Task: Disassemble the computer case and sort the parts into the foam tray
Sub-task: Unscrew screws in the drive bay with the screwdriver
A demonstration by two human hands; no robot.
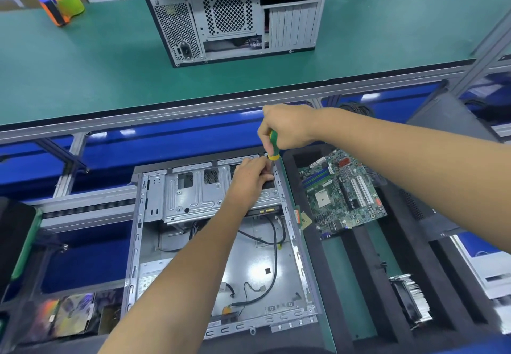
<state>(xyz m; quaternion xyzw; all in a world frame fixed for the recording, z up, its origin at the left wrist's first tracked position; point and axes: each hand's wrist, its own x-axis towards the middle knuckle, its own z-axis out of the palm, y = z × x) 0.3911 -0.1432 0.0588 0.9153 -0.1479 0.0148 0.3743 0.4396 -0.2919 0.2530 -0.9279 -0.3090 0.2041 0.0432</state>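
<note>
An open grey computer case (293,246) lies flat on the lower bench in front of me, with loose black cables inside. My right hand (287,127) grips a green and yellow screwdriver (273,146) upright over the case's far right corner. My left hand (251,176) rests on the metal drive cage (193,193) at that corner, its fingers curled by the screwdriver tip; what they hold is hidden. To the right, a black foam tray (359,298) holds a green motherboard (343,190) and a heatsink with fan (412,301).
A second computer case (235,19) stands upright on the green upper shelf (83,77), with an orange and green tape dispenser (62,5) at the far left. Blue bins (83,265) sit left of the open case. A dark panel (453,121) leans at the right.
</note>
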